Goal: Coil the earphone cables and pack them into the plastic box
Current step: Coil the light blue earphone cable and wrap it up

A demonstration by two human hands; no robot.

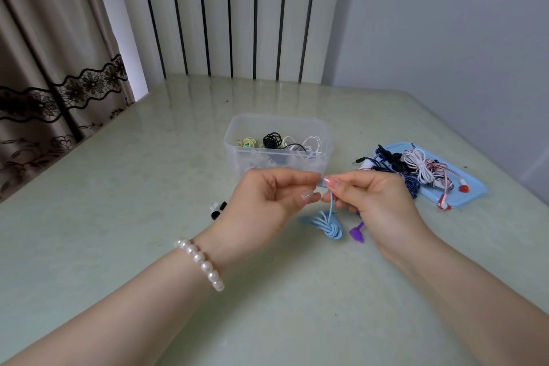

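Light-blue earphone cable [326,224], partly coiled in bundle, being held above pale green glossy tabletop [118,217], just in front of clear plastic box [237,154]. Free strand being pinched between right hand [374,202] fingertips; left hand [267,202] fingers being curled at same strand, exact grip unclear. Yellow, black and white coils being kept inside box. Tangled dark-blue, white and red earphones [421,171] being kept on light-blue lid [472,192], right of box. Purple earphone piece [356,232] lying near right hand.

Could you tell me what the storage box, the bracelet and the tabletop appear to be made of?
The storage box looks like frosted translucent plastic: coiled cables show dimly through its wall. The bracelet looks like pearl or imitation pearl beads, round with soft white lustre. The tabletop is glossy pale green, perhaps glass or polished stone, mirroring the striped wall.
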